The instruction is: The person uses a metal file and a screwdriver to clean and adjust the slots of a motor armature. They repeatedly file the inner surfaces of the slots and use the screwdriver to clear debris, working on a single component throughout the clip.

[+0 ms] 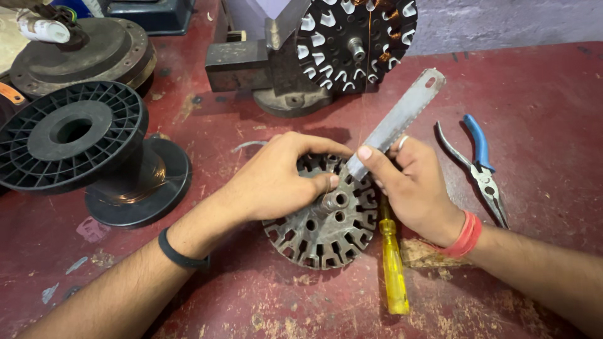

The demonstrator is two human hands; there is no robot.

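A round slotted metal stator core (323, 235) lies flat on the red workbench in front of me. My left hand (276, 179) rests on its top left, fingers curled over the rim and thumb near the central hub. My right hand (411, 185) grips a flat grey metal strip (402, 116) with a toothed edge, its lower end pressed into a slot at the core's upper right. A ring is on one right finger.
A yellow-handled screwdriver (392, 270) lies beside the core. Blue-handled pliers (480, 166) lie to the right. A second stator with white slot liners (355, 41) is clamped upright in a vise (251, 66) behind. A black wire spool (88, 150) stands at left.
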